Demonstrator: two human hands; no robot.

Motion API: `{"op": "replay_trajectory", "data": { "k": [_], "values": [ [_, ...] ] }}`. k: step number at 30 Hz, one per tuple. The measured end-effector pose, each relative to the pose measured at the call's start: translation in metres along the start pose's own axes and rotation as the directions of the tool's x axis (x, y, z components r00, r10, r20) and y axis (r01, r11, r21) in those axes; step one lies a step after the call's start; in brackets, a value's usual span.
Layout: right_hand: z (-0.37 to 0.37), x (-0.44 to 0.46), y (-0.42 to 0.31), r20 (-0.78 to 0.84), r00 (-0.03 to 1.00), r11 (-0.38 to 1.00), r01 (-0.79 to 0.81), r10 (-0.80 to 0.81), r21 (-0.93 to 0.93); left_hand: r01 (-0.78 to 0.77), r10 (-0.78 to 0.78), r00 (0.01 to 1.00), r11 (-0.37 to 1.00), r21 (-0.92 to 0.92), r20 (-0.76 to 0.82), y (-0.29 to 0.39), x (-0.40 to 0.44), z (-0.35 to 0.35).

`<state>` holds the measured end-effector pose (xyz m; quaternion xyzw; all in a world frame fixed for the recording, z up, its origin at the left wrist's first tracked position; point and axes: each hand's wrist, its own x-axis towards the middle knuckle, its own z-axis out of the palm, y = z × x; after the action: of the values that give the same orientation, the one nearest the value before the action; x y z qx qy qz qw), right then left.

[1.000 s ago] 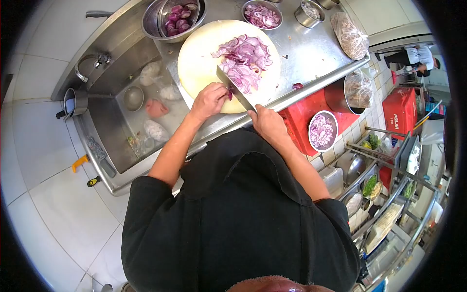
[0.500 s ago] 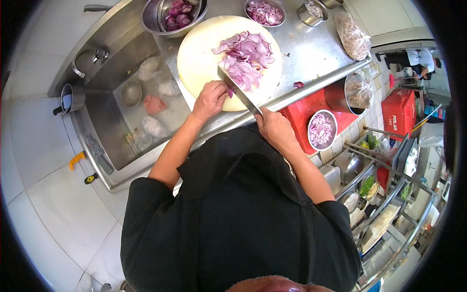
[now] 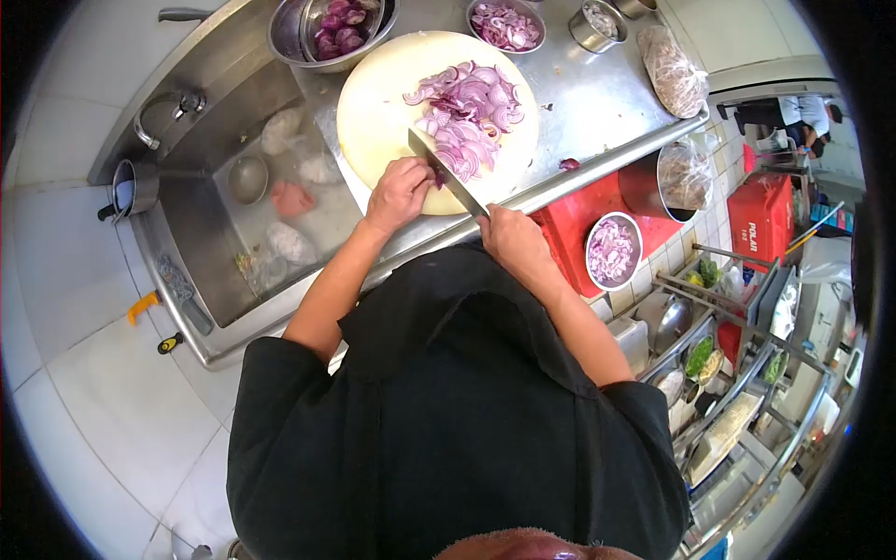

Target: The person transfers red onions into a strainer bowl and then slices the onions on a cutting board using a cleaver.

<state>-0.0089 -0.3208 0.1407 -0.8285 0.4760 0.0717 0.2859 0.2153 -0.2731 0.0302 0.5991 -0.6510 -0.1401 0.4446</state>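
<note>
above centre, the right hand (image 3: pixel 512 236) is gripping the knife (image 3: pixel 454 180), slanting up-left beside the left hand (image 3: pixel 399 194), fingers curling over onion (image 3: pixel 439 183).

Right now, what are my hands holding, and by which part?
Your right hand grips the knife by its handle; your left hand holds down some onion, exact grip hidden.

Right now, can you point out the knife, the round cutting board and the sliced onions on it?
Knife (image 3: pixel 449 175): head view, middle of the blade.
Round cutting board (image 3: pixel 373 114): head view, bare surface toward its left edge.
Sliced onions (image 3: pixel 472 97): head view, middle of the pile.
</note>
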Motion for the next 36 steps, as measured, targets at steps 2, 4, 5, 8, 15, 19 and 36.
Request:
{"op": "replay_trajectory", "data": {
  "k": [2, 4, 5, 8, 15, 19, 36],
  "values": [
    [-0.009, -0.009, 0.001, -0.019, 1.000, 1.000, 0.007, -0.007, 0.012, 0.018, -0.018, 1.000, 1.000, -0.009, -0.006, 0.000, 0.001, 0.000],
    [-0.007, -0.011, 0.002, -0.005, 1.000, 1.000, 0.005, -0.005, 0.012, 0.011, -0.011, 1.000, 1.000, 0.001, -0.025, 0.001, 0.001, -0.002],
    [-0.002, -0.010, 0.004, 0.009, 1.000, 1.000, -0.005, 0.005, 0.009, 0.006, -0.006, 0.999, 1.000, 0.004, -0.032, 0.002, 0.000, -0.002],
    [0.017, 0.001, 0.007, 0.009, 1.000, 1.000, -0.006, 0.006, -0.025, 0.018, -0.019, 1.000, 0.999, -0.038, -0.025, 0.004, 0.002, -0.003],
    [-0.020, -0.013, -0.005, -0.002, 1.000, 0.999, 0.023, -0.023, 0.026, 0.028, -0.031, 0.998, 0.998, -0.049, -0.057, -0.001, -0.002, 0.000],
    [0.011, -0.006, 0.012, 0.051, 0.999, 1.000, -0.015, 0.015, -0.014, 0.031, -0.034, 0.997, 0.998, -0.046, -0.068, 0.001, -0.002, 0.000],
    [-0.034, 0.090, 0.028, -0.150, 0.982, 0.993, 0.105, -0.113, -0.060, 0.080, -0.065, 0.994, 0.983, 0.168, -0.092, -0.026, 0.046, 0.016]
  ]
}}
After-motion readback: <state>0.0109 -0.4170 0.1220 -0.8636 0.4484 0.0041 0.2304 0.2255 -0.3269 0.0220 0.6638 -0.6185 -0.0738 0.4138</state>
